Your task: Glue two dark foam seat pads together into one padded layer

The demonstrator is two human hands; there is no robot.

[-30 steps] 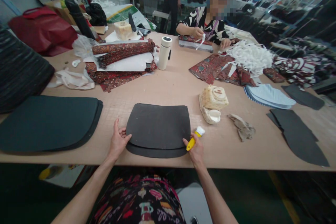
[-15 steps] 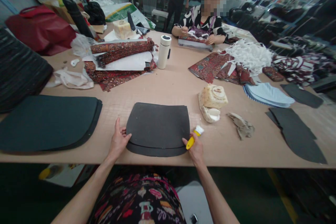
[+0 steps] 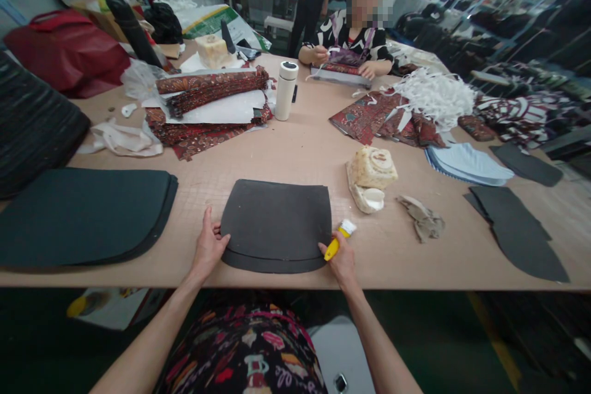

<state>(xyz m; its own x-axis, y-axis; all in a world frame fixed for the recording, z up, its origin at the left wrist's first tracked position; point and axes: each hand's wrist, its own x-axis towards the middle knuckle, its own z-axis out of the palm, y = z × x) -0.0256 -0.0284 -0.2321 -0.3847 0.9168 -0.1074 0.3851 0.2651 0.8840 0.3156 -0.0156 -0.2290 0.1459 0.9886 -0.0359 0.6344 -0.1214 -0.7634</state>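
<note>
In front of me a short stack of dark grey sheets with curved lower edges lies flat, the bottom one sticking out at the near side. My left hand rests at the stack's left edge, its thumb touching the edge and its index finger stretched out and apart. At the right edge, my right hand has its fingers closed round a yellow-handled brush with pale bristles, while its thumb touches the sheets. A cut-open, stained whitish plastic container stands just beyond the brush.
A larger dark stack lies at left; more dark pieces lie at right. A crumpled rag, white flask, patterned fabric and white strips share the table. A person works opposite.
My hands and the sheets keep their places against each other. The view has shifted slightly. Across the table, the other person's hands have moved a little over their work.
</note>
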